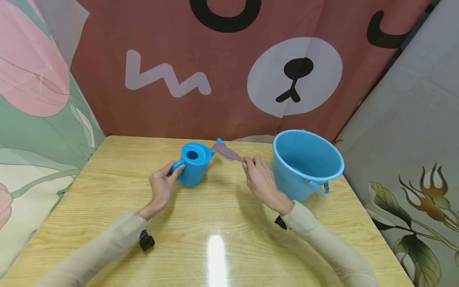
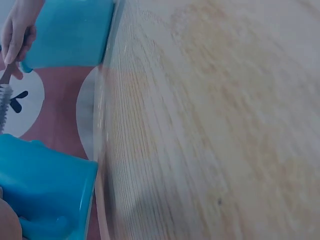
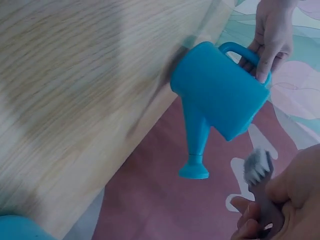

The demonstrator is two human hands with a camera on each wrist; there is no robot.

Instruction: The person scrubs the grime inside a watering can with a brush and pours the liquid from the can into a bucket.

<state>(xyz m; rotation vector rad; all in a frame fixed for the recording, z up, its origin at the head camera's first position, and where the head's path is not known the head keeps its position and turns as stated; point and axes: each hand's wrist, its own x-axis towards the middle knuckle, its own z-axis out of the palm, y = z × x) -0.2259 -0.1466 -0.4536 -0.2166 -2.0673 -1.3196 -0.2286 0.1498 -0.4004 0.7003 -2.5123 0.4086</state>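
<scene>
A small blue watering can (image 1: pixel 194 162) stands on the wooden table (image 1: pixel 218 223), its spout pointing back and right. My left hand (image 1: pixel 163 187) grips its handle from the left; the same can (image 2: pixel 42 195) fills the lower left of the left wrist view. My right hand (image 1: pixel 259 179) holds a mauve brush (image 1: pixel 226 152) by its handle, bristles down, its head beside the can's spout. In the right wrist view the brush (image 3: pixel 258 172) hangs just right of the spout of the can (image 3: pixel 215 102).
A larger blue bucket (image 1: pixel 305 162) with a handle stands at the table's right side, just behind my right wrist. Printed cloth hangs behind and on both sides. The table's near half lies bare and glossy.
</scene>
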